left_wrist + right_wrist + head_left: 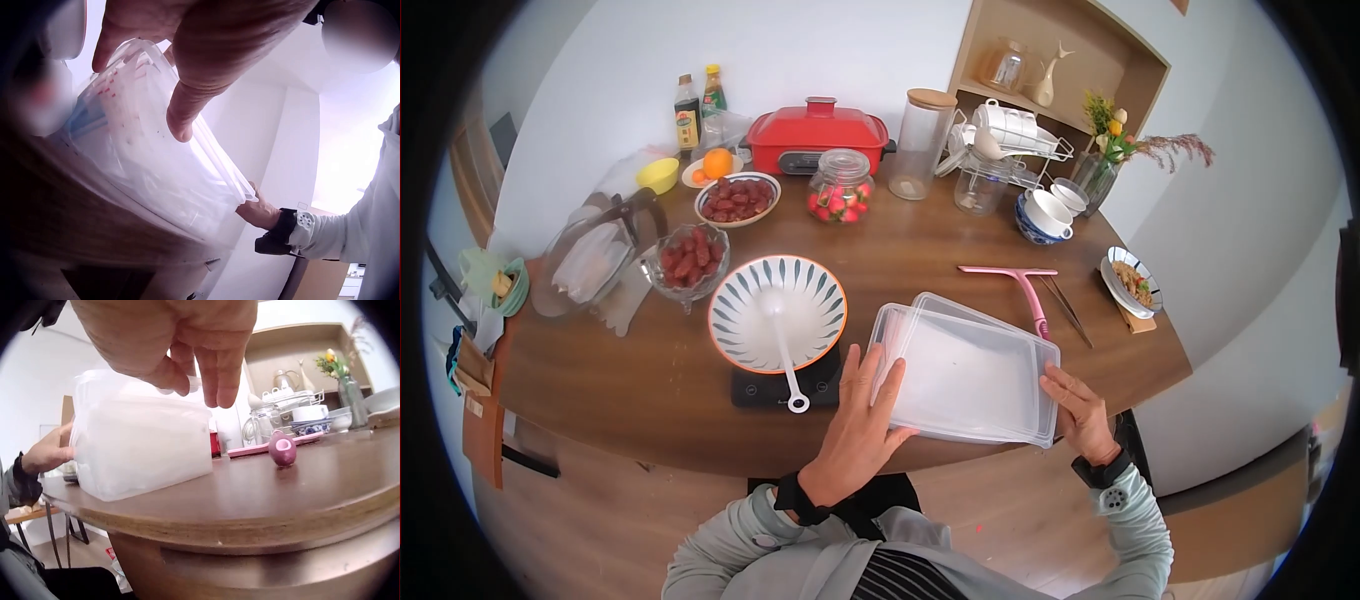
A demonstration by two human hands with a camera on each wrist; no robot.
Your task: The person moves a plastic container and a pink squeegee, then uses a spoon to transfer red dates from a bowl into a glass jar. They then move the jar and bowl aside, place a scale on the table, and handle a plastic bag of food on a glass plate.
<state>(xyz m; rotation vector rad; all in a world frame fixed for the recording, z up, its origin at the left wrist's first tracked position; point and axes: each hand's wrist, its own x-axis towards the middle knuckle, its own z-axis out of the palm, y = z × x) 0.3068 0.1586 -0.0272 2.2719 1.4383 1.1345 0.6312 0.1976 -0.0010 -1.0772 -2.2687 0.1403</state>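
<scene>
Plastic box, translucent: long axis ran from left hand to right hand. Left: fingers spread against its end. Right: touching, grip unclear.

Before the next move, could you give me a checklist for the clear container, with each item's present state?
1. Clear container resting on the table: ok, seen in the right wrist view.
2. Left hand touching its left side: ok.
3. Right hand touching its right side: ok.
4. Two clear rims lined up: not ok, askew in the head view.
5. Pink tool apart from it: ok.
6. Contents identified: cannot tell through the cloudy plastic.
</scene>
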